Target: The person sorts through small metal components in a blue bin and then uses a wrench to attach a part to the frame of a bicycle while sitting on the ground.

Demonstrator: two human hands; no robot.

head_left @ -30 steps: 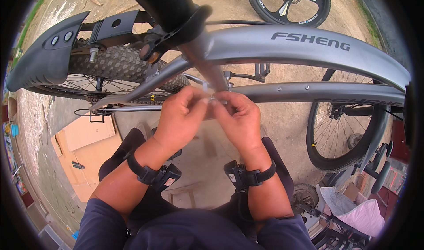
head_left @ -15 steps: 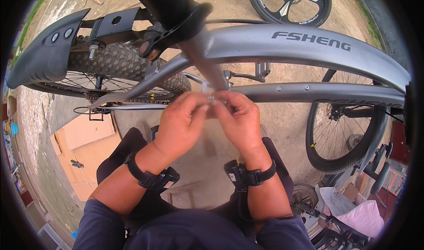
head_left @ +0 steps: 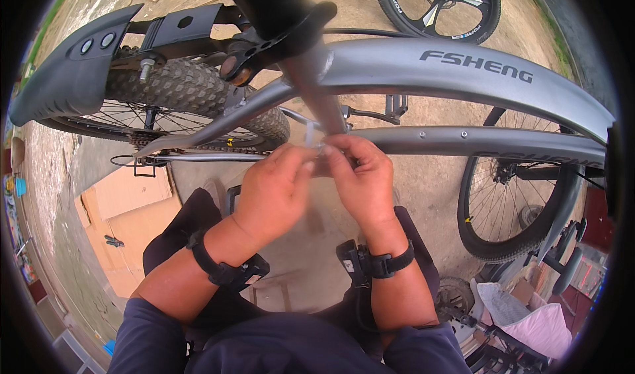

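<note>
A grey bicycle frame (head_left: 476, 63) stands across in front of me. Just in front of the foot of its seat tube (head_left: 316, 86), both hands meet with their fingers pinched together. My left hand (head_left: 272, 185) is closed, its fingertips slightly blurred. Closed as well, my right hand (head_left: 364, 185) presses thumb against forefinger. A tiny pale, shiny bit shows between the fingertips, too small and too covered to name. A whitish strip (head_left: 309, 134) stands up just behind the left fingertips. The lower part of the frame behind the fingers is hidden.
Left of my hands are the knobbly rear wheel (head_left: 172, 86) and a black mudguard (head_left: 69, 66). A small tool (head_left: 114, 241) lies on flattened cardboard (head_left: 126, 261). The front wheel (head_left: 522, 182) is at right, another wheel (head_left: 440, 3) beyond, and pale cloth (head_left: 529, 318) at lower right.
The bicycle's left and middle parts appear slightly farther right in the picture. My hands stay together at nearly the same place, fingers shifting a little.
</note>
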